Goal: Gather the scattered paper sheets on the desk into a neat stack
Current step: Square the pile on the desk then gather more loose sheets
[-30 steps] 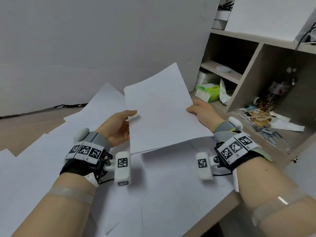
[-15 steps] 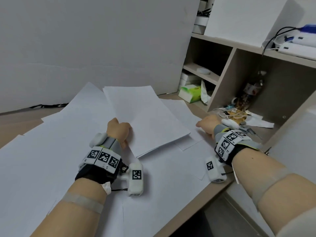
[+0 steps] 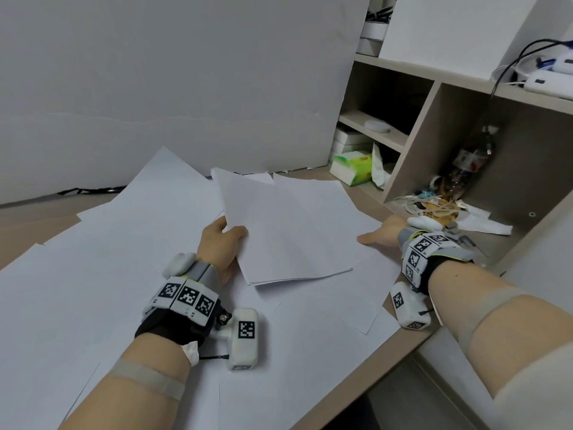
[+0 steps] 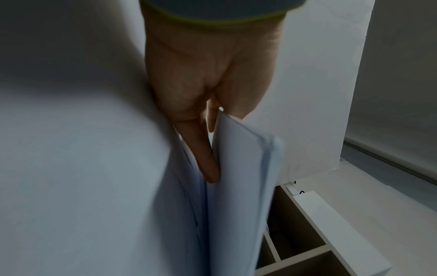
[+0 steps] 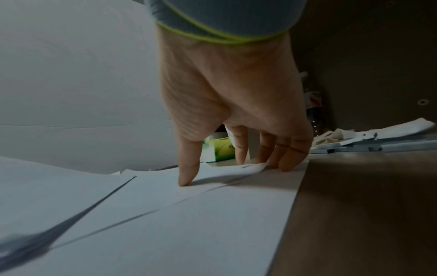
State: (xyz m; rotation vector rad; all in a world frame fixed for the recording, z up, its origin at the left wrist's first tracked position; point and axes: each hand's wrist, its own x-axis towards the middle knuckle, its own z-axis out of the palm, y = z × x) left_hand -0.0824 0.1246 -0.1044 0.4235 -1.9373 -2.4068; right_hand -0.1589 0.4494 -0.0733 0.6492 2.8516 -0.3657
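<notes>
While loose sheets (image 3: 93,305) lay spread over the near desk (image 3: 366,367), the left hand (image 3: 221,246) held the stack (image 3: 294,237) by its left edge, thumb on top and fingers (image 4: 205,158) tucked beneath, the stack's near edge lifted off the sheets below. Just right of it, the right hand (image 3: 379,235) rested with straight fingers spread, thumb (image 5: 189,173) pressing 1 sheet (image 5: 189,214) flat and the other fingertips on a curled corner near the desk's right edge; it grasped nothing.

Judging from this, the step in hand was picking up that right-side sheet to add to the stack. Doing it well probably meant sliding the sheet toward the stack with flat fingers, not pinching the curl, so the corner would not crease. The left hand's hold should be firm enough that the stack did not fan out.

Farther off, more sheets (image 3: 173,181) reached the white wall (image 3: 186,88). A green box (image 3: 352,167) sat by the shelf (image 3: 412,144), well apart from the papers.
</notes>
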